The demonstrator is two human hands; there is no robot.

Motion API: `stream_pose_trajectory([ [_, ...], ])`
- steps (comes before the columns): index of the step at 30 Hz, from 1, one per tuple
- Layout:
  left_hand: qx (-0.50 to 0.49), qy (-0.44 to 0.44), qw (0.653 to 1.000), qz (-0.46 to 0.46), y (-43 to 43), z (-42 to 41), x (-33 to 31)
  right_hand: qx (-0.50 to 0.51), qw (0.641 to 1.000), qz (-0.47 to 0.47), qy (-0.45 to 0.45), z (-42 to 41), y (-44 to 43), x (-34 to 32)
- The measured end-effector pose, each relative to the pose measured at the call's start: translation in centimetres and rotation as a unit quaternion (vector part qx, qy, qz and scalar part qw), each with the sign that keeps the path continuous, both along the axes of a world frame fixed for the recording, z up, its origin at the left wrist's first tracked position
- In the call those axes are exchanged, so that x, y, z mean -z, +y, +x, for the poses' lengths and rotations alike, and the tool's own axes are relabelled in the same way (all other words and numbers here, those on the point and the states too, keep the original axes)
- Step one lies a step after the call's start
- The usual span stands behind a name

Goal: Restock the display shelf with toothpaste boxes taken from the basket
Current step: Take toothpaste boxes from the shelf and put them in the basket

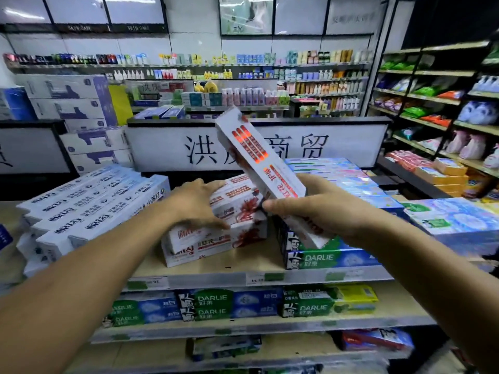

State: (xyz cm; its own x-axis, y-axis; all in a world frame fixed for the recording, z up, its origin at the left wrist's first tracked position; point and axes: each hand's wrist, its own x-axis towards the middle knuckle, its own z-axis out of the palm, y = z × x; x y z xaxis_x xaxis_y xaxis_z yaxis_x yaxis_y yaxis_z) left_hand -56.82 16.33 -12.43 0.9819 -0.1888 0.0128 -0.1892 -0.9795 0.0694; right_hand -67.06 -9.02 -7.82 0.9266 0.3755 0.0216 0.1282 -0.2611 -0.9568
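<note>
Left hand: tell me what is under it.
Red-and-white toothpaste boxes, stacked on the shelf; the left hand rests on them. Its palm hides part of the top box.

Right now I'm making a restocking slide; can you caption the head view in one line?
Right hand holds a tilted red-and-white toothpaste box above the shelf stack the left hand rests on.

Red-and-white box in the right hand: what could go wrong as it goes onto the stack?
1. The box is tilted steeply and the right hand grips only its lower end, so it may slip or swing.
2. The stack under the left hand sits skewed near the shelf edge; a nudge might push boxes off.
</note>
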Motion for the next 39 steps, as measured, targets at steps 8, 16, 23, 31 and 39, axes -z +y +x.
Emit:
stream_pose_trajectory([
  [8, -0.013, -0.030, 0.996, -0.081, -0.3, 0.1, 0.5, 0.005, 0.999, 0.033, 0.022, -0.2, 1.2, 0.6],
  [16, -0.019, -0.134, 0.978, -0.159, 2.2, -6.0, -0.2, 0.035, 0.995, 0.090, 0.006, -1.3, 2.3, 2.7],
  [23, -0.079, -0.045, 0.820, -0.565, 5.7, -17.6, 4.9, 0.011, 0.994, 0.110, -0.022, -7.3, 6.9, 8.1],
  [31, -0.214, 0.098, 0.654, -0.719, 8.0, -29.9, 21.7, -0.005, 0.991, 0.041, 0.128, -17.3, 9.6, 25.5],
  [39, -0.443, 0.228, 0.520, -0.694, 3.2, -37.3, 45.2, -0.078, 0.948, -0.132, 0.280, -21.9, 7.4, 46.6],
])
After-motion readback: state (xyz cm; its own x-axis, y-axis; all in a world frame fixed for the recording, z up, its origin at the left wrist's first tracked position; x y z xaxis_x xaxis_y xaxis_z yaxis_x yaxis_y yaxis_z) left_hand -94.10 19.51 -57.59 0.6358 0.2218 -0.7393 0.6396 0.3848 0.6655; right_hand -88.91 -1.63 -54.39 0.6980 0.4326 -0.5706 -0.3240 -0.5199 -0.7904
